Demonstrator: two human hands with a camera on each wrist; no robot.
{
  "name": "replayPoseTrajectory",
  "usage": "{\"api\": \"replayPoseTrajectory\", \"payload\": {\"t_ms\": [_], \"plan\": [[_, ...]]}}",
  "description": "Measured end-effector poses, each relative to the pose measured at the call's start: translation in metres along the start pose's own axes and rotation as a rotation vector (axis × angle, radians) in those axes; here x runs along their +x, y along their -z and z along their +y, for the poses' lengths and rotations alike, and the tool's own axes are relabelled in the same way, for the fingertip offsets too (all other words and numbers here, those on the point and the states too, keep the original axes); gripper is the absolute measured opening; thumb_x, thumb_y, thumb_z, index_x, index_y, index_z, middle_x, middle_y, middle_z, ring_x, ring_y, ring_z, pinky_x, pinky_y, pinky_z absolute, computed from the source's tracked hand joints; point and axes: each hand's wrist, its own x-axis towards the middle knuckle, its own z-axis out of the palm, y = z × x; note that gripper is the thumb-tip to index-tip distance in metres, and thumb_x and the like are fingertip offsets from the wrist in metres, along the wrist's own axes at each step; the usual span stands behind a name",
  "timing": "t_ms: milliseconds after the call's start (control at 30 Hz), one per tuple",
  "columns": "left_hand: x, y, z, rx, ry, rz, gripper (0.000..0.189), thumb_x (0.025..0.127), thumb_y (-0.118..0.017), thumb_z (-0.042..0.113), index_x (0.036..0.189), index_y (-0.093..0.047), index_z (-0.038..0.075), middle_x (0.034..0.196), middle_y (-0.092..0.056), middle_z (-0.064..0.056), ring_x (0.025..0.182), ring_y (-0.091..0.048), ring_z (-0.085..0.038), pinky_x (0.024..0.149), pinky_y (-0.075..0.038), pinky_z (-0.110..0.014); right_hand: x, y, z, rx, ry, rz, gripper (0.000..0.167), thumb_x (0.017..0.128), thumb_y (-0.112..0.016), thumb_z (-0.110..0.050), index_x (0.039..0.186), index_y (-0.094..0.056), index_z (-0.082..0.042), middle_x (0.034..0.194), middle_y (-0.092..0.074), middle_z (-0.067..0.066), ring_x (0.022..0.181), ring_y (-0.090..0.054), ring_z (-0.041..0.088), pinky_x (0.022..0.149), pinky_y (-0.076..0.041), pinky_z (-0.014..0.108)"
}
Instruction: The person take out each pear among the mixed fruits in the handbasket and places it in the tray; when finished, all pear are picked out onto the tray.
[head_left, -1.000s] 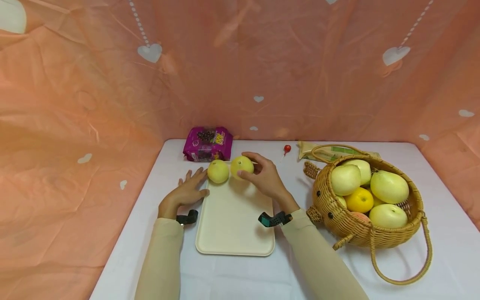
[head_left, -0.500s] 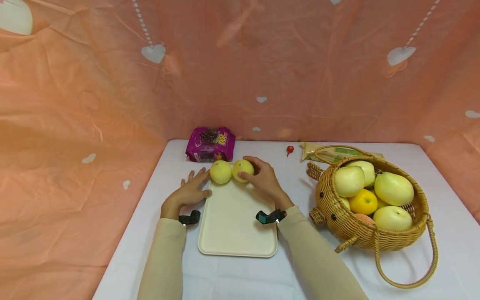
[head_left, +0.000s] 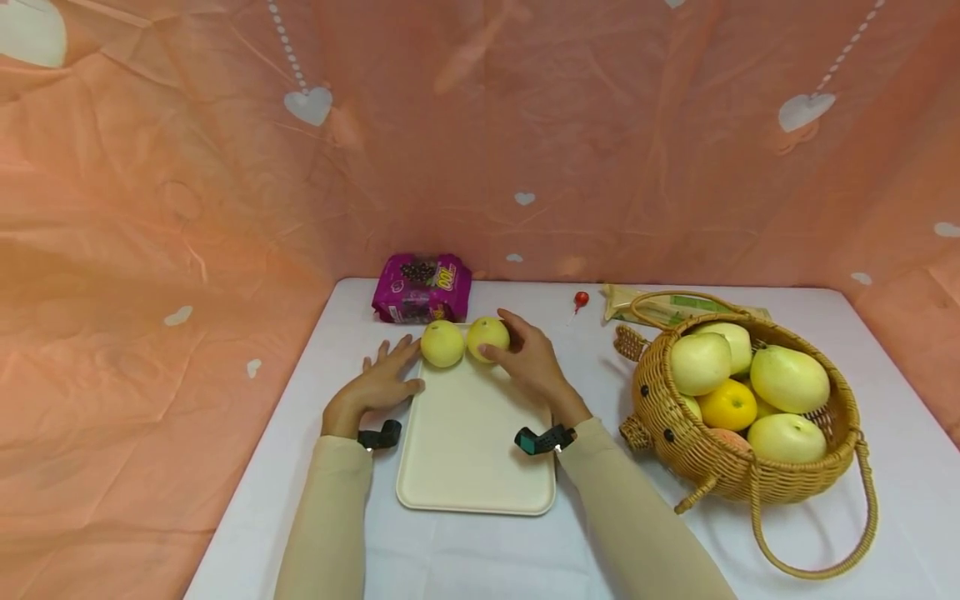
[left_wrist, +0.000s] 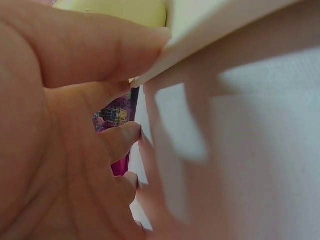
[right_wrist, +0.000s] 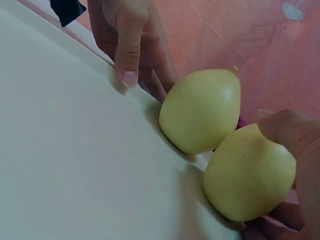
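Observation:
Two round yellow-green pears sit side by side at the far end of a cream tray (head_left: 477,450). My right hand (head_left: 536,358) holds the right pear (right_wrist: 250,172), thumb on its near side and fingers round its far right side. The left pear (head_left: 442,343) has a short stem, visible in the right wrist view. Beside that pear and the tray's left edge, my left hand (head_left: 375,383) lies with its fingers spread and its thumb (left_wrist: 115,50) at the tray rim. Its index fingertip reaches close to the left pear.
Behind the tray lies a purple snack packet (head_left: 422,287). A small red lollipop (head_left: 581,298) and a long beige-green packet (head_left: 622,303) are at the back. On the right stands a wicker animal-shaped basket (head_left: 697,454) of fruit, its handle (head_left: 870,500) hanging in front.
The right pear has come down beside the left one, still with my right hand around it. My right fingers have since eased slightly rightward. The left hand keeps its place at the tray.

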Motion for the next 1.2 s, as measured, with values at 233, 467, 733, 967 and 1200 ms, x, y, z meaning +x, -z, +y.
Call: {"api": "replayPoseTrajectory", "payload": {"t_ms": [233,467,733,967,1200], "plan": [[0.001,0.0,0.0,0.009,-0.004,-0.003,0.082,0.106,-0.061,0.024,0.176,-0.019,0.009,0.184,-0.002,-0.022,0.167,0.016,-0.054,0.129,0.015,-0.076,-0.026,0.013,-0.021,-0.069,0.066,0.006,0.084,0.094,-0.087,-0.028,0.166,-0.048,-0.01,0.163,-0.057,0.021,0.149,-0.058,0.037,0.124,-0.048,0.051],[-0.001,0.001,0.001,0.005,-0.011,-0.01,0.083,0.106,-0.061,0.024,0.176,-0.019,0.007,0.184,-0.001,-0.024,0.166,0.017,-0.055,0.128,0.015,-0.077,-0.065,0.031,-0.05,-0.063,0.152,-0.049,0.08,0.094,-0.088,-0.026,0.164,-0.051,-0.013,0.166,-0.055,0.013,0.15,-0.057,0.032,0.126,-0.047,0.046],[-0.001,0.001,0.003,0.007,-0.016,-0.009,0.083,0.106,-0.061,0.024,0.176,-0.019,0.008,0.184,-0.002,-0.025,0.166,0.016,-0.056,0.128,0.015,-0.078,-0.114,0.068,-0.077,-0.016,0.195,-0.116,0.078,0.094,-0.088,-0.017,0.164,-0.052,-0.016,0.165,-0.056,0.006,0.151,-0.056,0.027,0.126,-0.045,0.035],[0.0,0.001,0.001,0.004,-0.014,-0.012,0.083,0.106,-0.061,0.024,0.176,-0.019,0.008,0.183,0.0,-0.025,0.165,0.017,-0.056,0.128,0.016,-0.077,-0.16,0.113,-0.092,0.056,0.238,-0.168,0.078,0.095,-0.082,0.0,0.165,-0.05,-0.017,0.164,-0.057,0.005,0.149,-0.058,0.022,0.121,-0.047,0.021],[0.002,0.0,0.0,-0.006,-0.013,-0.01,0.082,0.107,-0.06,0.023,0.176,-0.018,0.007,0.184,0.001,-0.024,0.166,0.019,-0.054,0.128,0.017,-0.076,-0.194,0.178,-0.092,0.098,0.32,-0.128,0.084,0.086,-0.073,0.026,0.162,-0.046,0.004,0.161,-0.059,0.014,0.145,-0.062,0.016,0.116,-0.052,0.023]]}}
